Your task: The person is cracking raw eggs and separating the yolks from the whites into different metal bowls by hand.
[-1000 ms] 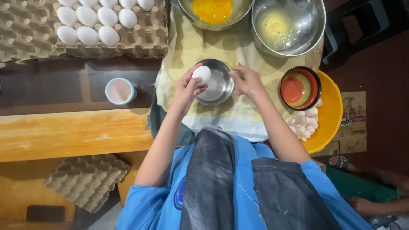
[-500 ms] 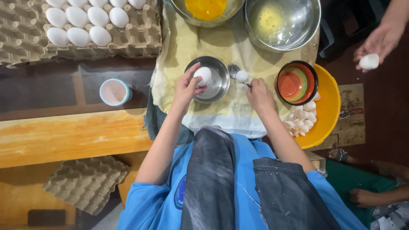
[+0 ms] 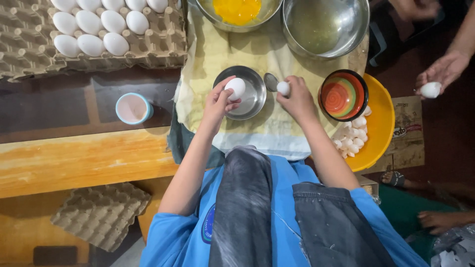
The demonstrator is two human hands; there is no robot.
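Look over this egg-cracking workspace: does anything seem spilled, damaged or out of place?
Little stands out. The yellow cloth under the bowls looks stained and rumpled, and an empty egg tray lies askew below the wooden bench.

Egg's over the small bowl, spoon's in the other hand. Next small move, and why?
Probably tap the spoon against the egg. The left hand holds the egg, uncracked, over the small steel bowl; the right hand grips the spoon just beside it, apart from the shell.
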